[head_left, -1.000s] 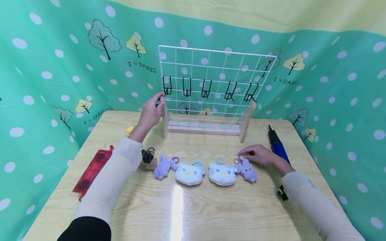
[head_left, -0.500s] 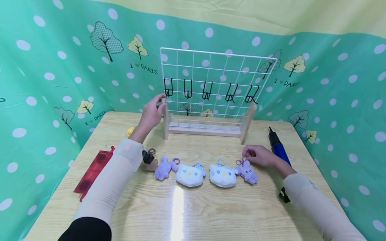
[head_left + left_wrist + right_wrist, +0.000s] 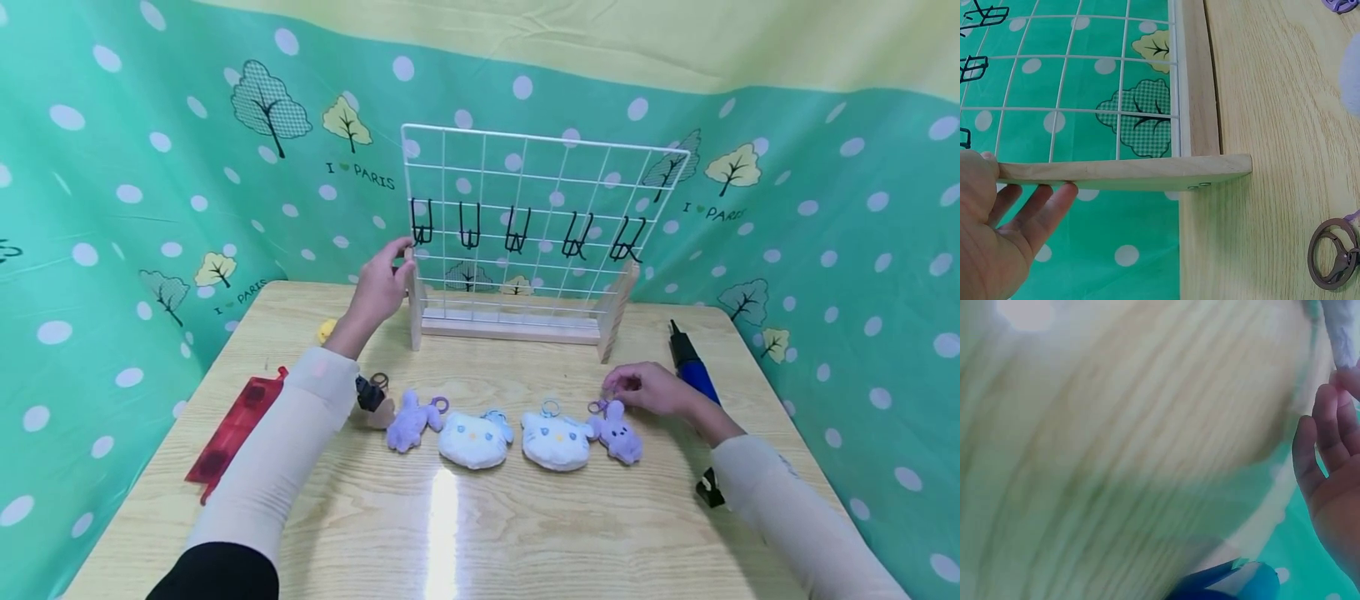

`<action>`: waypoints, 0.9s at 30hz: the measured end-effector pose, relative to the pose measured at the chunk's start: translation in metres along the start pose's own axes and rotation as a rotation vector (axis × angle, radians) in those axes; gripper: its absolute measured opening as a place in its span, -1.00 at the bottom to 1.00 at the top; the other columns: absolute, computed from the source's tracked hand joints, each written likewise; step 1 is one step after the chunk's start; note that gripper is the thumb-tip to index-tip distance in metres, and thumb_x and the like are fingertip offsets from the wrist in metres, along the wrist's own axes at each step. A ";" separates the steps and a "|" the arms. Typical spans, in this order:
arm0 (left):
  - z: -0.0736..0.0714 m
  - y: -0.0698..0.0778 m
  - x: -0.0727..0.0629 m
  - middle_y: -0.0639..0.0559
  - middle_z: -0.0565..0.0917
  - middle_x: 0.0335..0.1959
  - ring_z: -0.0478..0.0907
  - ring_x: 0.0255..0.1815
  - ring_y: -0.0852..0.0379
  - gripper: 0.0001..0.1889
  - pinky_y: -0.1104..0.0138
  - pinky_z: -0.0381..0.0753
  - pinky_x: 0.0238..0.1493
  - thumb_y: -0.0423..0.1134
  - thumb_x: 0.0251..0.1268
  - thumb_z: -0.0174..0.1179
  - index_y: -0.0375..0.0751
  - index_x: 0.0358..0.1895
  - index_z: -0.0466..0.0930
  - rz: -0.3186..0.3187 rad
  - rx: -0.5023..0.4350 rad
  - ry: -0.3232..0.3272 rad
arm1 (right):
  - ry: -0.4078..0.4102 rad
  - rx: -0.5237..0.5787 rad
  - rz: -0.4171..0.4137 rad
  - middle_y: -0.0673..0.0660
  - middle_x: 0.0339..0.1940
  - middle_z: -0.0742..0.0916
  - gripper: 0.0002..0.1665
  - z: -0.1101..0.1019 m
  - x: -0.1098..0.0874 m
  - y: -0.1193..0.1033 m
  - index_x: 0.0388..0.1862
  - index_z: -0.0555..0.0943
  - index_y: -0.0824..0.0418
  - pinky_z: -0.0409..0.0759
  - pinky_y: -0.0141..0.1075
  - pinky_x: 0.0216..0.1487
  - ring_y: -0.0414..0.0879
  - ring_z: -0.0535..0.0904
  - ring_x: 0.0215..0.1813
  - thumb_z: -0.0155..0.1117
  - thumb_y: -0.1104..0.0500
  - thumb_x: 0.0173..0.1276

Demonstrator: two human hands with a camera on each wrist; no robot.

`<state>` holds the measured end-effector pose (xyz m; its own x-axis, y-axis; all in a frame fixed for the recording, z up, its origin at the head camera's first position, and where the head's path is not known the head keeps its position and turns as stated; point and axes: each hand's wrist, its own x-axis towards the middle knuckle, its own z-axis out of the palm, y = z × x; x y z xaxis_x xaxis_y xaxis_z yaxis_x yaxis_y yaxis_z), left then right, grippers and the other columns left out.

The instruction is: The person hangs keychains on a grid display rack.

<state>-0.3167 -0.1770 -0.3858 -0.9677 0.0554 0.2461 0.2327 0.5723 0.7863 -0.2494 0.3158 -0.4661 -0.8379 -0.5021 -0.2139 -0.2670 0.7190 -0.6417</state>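
My left hand (image 3: 381, 285) grips the left wooden upright (image 3: 1141, 167) of a white wire-grid rack (image 3: 510, 328), thumb on one side and fingers on the other. Several black hooks (image 3: 516, 232) hang in a row on the grid. At the right, my right hand (image 3: 651, 388) has its thumb and fingertips pinched together at the ring end of a purple bunny plush keychain (image 3: 622, 439), which lies on the table. Its purple ring (image 3: 597, 407) shows beside the fingertips. In the right wrist view a furry tip (image 3: 1342, 337) meets those fingertips.
To the left of that bunny lie two white cat-face plush keychains (image 3: 556, 442) and another purple bunny (image 3: 408, 422). A brown ring (image 3: 1333, 254) sits near my left forearm. A red strip (image 3: 236, 433) and a yellow object (image 3: 326, 331) lie left; a blue-and-black tool (image 3: 694, 373) lies right.
My right hand has shifted slightly right at the bunny's ring, and its thumb and fingertips have drawn together. My left hand stays on the upright. The head view has tilted up a little.
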 end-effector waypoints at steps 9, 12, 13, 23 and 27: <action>-0.002 0.000 0.000 -0.10 0.39 0.51 0.59 0.19 -0.17 -0.48 0.17 0.83 -0.09 -0.12 0.66 -0.05 0.09 0.58 0.19 -0.011 0.015 -0.022 | 0.083 0.027 -0.060 0.04 -0.29 0.71 -0.75 -0.012 -0.003 -0.010 0.06 0.72 0.21 0.56 -0.39 -0.41 -0.18 0.52 -0.33 0.32 0.23 0.45; -0.003 0.000 0.000 -0.11 0.38 0.52 0.59 0.19 -0.19 -0.48 0.17 0.83 -0.09 -0.12 0.66 -0.06 0.09 0.59 0.18 -0.019 0.006 -0.027 | 0.118 0.026 -0.079 0.05 -0.32 0.70 -0.75 -0.019 -0.003 -0.016 0.07 0.71 0.22 0.55 -0.38 -0.44 -0.18 0.51 -0.35 0.31 0.25 0.45; -0.003 0.000 0.000 -0.11 0.37 0.53 0.59 0.20 -0.19 -0.48 0.17 0.83 -0.08 -0.12 0.66 -0.06 0.10 0.59 0.18 -0.020 0.003 -0.027 | 0.134 0.026 -0.079 0.04 -0.33 0.70 -0.75 -0.022 -0.003 -0.018 0.06 0.72 0.21 0.55 -0.38 -0.44 -0.17 0.51 -0.36 0.31 0.25 0.45; -0.003 0.001 -0.001 -0.12 0.38 0.52 0.61 0.16 -0.17 -0.48 0.15 0.83 -0.10 -0.11 0.66 -0.06 0.09 0.59 0.18 -0.013 0.020 -0.019 | 0.250 0.049 -0.067 0.15 -0.24 0.71 -0.75 -0.049 -0.006 -0.038 0.09 0.71 0.17 0.64 -0.33 -0.34 -0.14 0.56 -0.29 0.30 0.22 0.48; -0.002 0.001 -0.001 -0.12 0.39 0.51 0.61 0.15 -0.16 -0.48 0.15 0.83 -0.11 -0.10 0.66 -0.06 0.09 0.59 0.19 -0.006 0.026 -0.017 | 0.297 0.058 -0.041 0.17 -0.21 0.70 -0.72 -0.058 -0.007 -0.044 0.13 0.70 0.19 0.60 -0.36 -0.38 -0.13 0.53 -0.30 0.30 0.20 0.49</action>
<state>-0.3154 -0.1781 -0.3839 -0.9707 0.0651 0.2314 0.2241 0.5938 0.7728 -0.2594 0.3160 -0.3935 -0.9317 -0.3617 0.0324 -0.2832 0.6678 -0.6883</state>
